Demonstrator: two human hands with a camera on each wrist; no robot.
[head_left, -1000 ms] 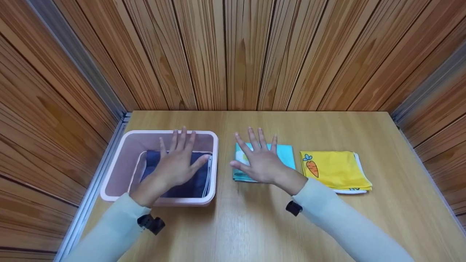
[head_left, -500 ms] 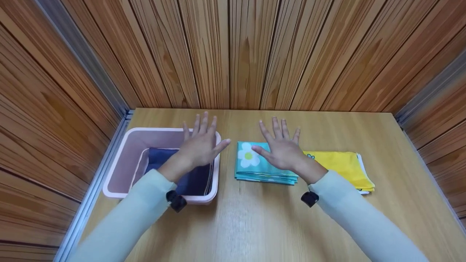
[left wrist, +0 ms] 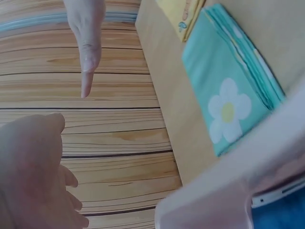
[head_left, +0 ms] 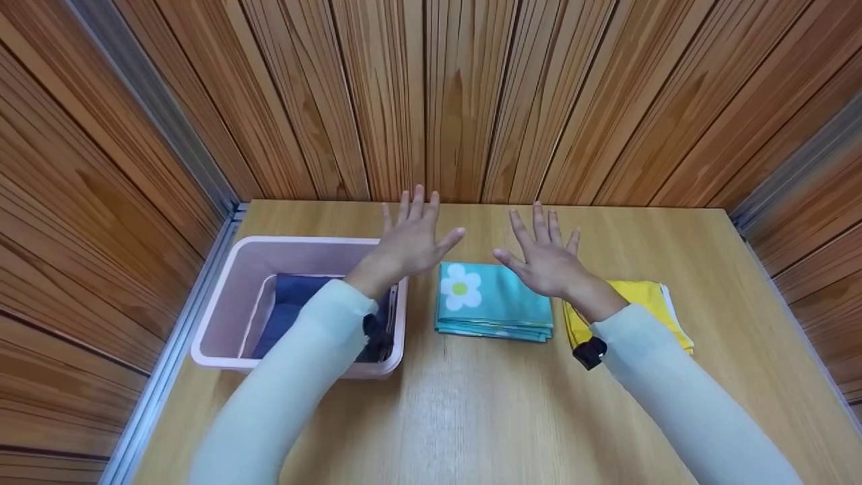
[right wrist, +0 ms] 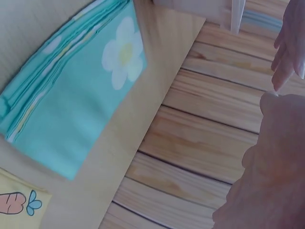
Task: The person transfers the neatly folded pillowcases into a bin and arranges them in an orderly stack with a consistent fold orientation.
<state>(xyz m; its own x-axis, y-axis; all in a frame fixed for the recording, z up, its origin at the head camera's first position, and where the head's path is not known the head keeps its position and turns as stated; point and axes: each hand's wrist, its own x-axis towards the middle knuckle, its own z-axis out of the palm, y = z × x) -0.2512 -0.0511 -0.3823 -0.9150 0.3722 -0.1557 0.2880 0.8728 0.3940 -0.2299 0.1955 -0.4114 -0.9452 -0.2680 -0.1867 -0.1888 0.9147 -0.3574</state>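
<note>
My left hand [head_left: 409, 244] is held with fingers spread, its wrist over the right rim of a pink plastic basket [head_left: 232, 296]. Inside the basket lies a folded dark navy cloth [head_left: 296, 300], partly covered by my left sleeve in the head view. My right hand [head_left: 549, 263], fingers spread too, holds nothing and overlaps the upper right of a folded turquoise cloth [head_left: 498, 300] with a white flower. Right of that, a folded yellow cloth [head_left: 646, 303] is partly hidden behind my right wrist; its carrot print [right wrist: 12, 202] shows in the right wrist view.
The wooden table [head_left: 465, 411] ends at a wood-panelled wall [head_left: 451, 101] behind. Panelled walls also rise at left and right, with a metal rail [head_left: 165, 357] along the table's left edge.
Both spread hands have moved right and farther toward the back wall. The left hand has left its place above the basket, and the turquoise cloth's flower has come into full view.
</note>
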